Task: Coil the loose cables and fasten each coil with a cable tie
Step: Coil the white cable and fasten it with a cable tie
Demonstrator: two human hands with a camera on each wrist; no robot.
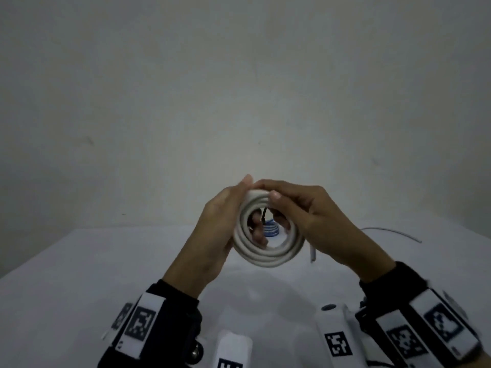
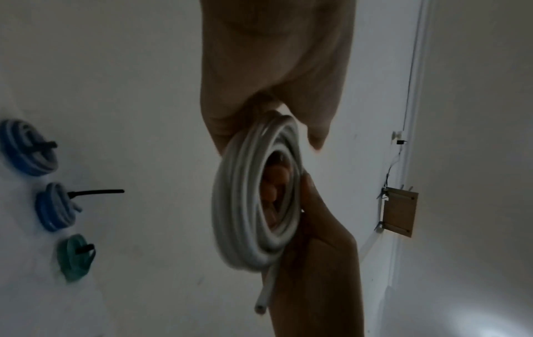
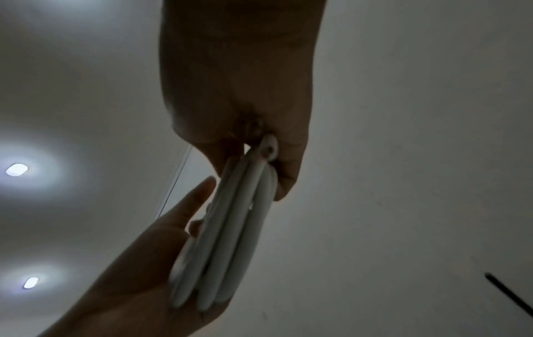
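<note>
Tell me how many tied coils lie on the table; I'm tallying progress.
3, in a row in the left wrist view: two blue coils and a green coil. Others may be hidden.

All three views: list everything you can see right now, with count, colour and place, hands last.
White cable coil: 1, white, held up above the table between both hands, no tie visible on it.
Tied coils: 3, two blue, one green, on the table, each with a black tie.
Loose cable: 1, pale, on the table at far right.
Table: 1, white.
Wooden plate: 1, brown, on the wall.
Left hand: grips the coil's left side.
Right hand: pinches the coil's top right.
</note>
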